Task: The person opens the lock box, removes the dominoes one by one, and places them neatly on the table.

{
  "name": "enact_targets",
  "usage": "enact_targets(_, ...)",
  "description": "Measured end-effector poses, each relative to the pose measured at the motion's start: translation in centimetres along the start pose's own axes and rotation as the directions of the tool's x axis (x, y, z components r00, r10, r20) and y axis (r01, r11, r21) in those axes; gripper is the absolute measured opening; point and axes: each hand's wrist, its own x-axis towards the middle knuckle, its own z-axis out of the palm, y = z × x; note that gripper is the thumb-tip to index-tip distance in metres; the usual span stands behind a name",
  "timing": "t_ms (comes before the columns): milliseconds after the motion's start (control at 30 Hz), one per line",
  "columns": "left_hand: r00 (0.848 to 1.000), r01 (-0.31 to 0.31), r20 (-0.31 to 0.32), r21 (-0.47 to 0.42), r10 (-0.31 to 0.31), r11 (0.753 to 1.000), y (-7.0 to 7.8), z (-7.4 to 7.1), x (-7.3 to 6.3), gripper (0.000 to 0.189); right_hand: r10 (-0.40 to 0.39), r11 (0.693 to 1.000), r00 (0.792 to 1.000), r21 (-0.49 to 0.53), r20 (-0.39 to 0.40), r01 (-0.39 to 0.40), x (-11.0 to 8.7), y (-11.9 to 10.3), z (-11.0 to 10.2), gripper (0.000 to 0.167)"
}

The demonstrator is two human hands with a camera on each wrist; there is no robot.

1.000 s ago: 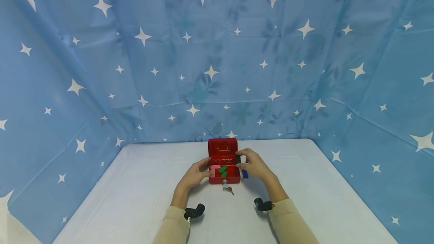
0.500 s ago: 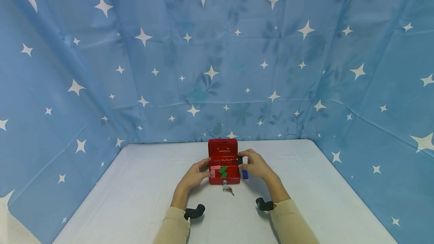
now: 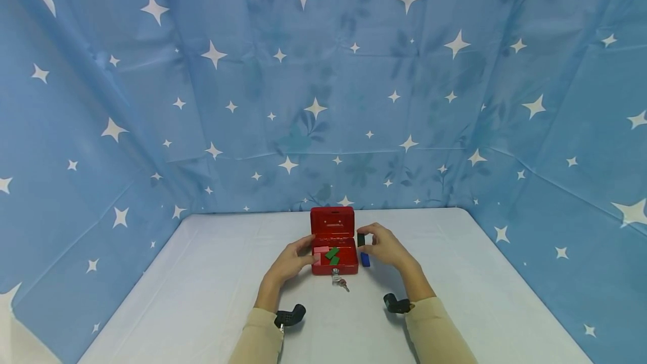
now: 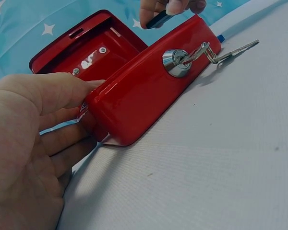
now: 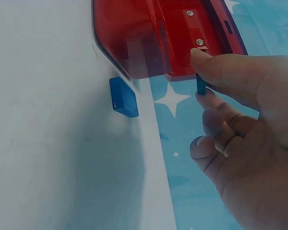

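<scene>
A red cash box [image 3: 349,269] stands on the table with its lid [image 3: 332,220] raised. Inside lie pink blocks [image 3: 320,250] at the left and two green blocks [image 3: 331,253]. My left hand [image 3: 287,263] holds the box's left side, thumb at the rim and fingers against the outer wall. Just off the right side, my right hand [image 3: 386,247] pinches a small dark block [image 3: 361,239] between thumb and fingers. A blue block [image 5: 124,97] lies on the table below that hand, close beside the box.
Keys [image 4: 225,56] hang from the lock [image 4: 176,63] on the front wall of the box, reaching out over the white table [image 3: 202,296]. Behind it hangs a blue curtain [image 3: 242,173] with white stars.
My right hand has moved slightly right with the dark block, from over the box's right edge to beside it. The left hand and the box have stayed in place.
</scene>
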Motion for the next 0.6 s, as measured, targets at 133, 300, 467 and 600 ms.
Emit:
enact_targets(133, 1.000, -0.003, -0.001, 0.002, 0.003, 1.000, -0.07, 0.00, 0.06, 0.068, 0.018, 1.000, 1.000, -0.007, 0.009, -0.018, -0.01, 0.19, -0.13, 0.043)
enact_targets(300, 1.000, 0.001, -0.002, 0.011, -0.001, 1.000, -0.04, 0.00, 0.02, 0.069, 0.021, 0.999, 1.000, -0.027, 0.017, -0.020, -0.06, 0.35, -0.24, 0.044)
enact_targets(467, 1.000, 0.000, -0.001, 0.011, 0.000, 1.000, 0.18, -0.05, -0.10, 0.068, 0.043, 0.999, 0.999, -0.029, 0.018, -0.042, -0.18, 0.23, -0.31, 0.045)
enact_targets(600, 1.000, -0.003, 0.002, 0.009, 0.003, 1.000, 0.28, -0.07, -0.21, 0.068, 0.060, 0.997, 0.998, -0.039, 0.025, -0.059, -0.24, 0.18, -0.37, 0.045)
